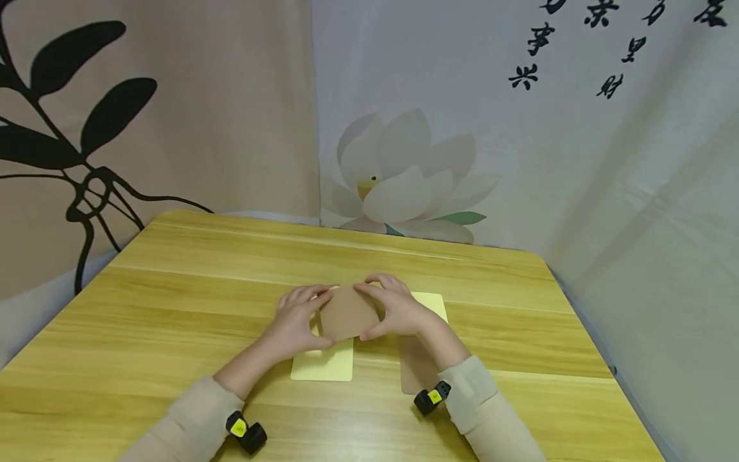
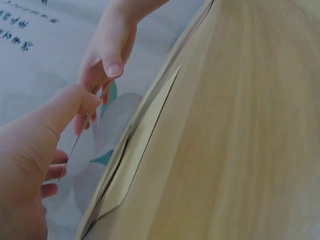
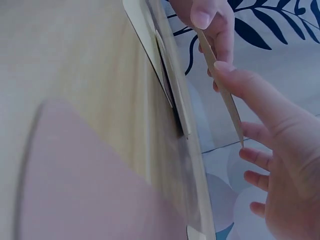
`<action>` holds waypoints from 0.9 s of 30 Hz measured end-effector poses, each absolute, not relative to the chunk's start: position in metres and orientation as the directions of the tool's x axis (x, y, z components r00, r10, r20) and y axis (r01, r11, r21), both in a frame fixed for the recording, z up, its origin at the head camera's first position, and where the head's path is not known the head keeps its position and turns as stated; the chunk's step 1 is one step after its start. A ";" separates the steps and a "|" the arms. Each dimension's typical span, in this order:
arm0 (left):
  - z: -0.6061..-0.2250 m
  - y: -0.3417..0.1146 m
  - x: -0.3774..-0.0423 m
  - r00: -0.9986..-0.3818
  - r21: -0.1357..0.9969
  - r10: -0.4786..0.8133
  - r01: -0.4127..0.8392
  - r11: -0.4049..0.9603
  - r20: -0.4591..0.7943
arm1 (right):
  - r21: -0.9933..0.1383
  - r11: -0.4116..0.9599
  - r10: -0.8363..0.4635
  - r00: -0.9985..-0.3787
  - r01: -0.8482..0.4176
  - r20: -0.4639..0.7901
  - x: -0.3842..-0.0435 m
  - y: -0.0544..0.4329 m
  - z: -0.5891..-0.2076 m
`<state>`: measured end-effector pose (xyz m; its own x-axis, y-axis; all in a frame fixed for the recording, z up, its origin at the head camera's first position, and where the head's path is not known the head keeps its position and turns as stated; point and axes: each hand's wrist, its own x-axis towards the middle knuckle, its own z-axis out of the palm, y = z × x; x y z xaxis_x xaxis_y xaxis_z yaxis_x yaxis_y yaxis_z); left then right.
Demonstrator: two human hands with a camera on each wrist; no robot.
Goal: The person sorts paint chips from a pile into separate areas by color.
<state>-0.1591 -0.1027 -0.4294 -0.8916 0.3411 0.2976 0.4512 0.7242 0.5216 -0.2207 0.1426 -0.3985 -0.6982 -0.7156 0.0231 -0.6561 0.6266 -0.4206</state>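
Brown card (image 1: 349,314) is hovering, left grip (image 1: 297,323) and right grip (image 1: 399,310) pinching its edges. Light, even pressure should be preventing creases.

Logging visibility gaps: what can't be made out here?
Left yellow card, head: upper part, partly behind the held brown card and left hand.
Right yellow card, head: lower end, behind the right forearm.
Right brown card, right wrist: lower part, beyond the bottom edge.
Black lettering, head: topmost characters, cut by the top edge.
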 end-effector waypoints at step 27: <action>-0.426 -0.050 -0.149 -0.809 0.493 0.502 0.586 0.643 0.307 | -0.472 0.654 -0.648 -0.760 -0.591 0.054 -0.174 0.213 -0.397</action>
